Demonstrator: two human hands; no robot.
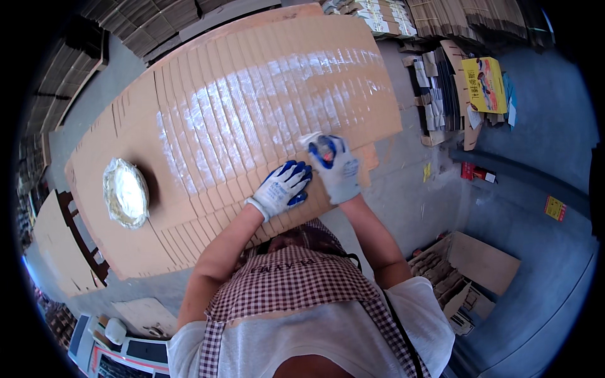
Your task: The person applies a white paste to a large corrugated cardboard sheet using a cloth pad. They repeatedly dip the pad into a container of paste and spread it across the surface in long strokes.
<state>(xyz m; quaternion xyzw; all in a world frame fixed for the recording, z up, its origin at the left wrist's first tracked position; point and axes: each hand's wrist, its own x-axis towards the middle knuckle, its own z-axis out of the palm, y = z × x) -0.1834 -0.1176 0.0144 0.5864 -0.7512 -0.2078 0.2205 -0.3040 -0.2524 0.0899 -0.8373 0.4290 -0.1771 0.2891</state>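
Observation:
A wide fan of overlapping brown cardboard sheets point(252, 101) covers the work surface, its middle shiny with a wet white coating. My left hand point(281, 188), in a white and blue glove, lies flat with fingers spread on the near edge of the sheets. Just to the right, my right hand point(334, 165), gloved the same way, is closed around a brush or applicator point(313, 140) whose pale end touches the cardboard. A round bowl of whitish paste point(126, 192) sits on the sheets to the left.
Stacks of flattened cardboard point(145, 22) line the far side and the left edge. On the right floor lie a yellow printed box point(484, 84), loose scraps and an open carton point(469, 271). A wooden frame point(79, 236) shows under the table's left end.

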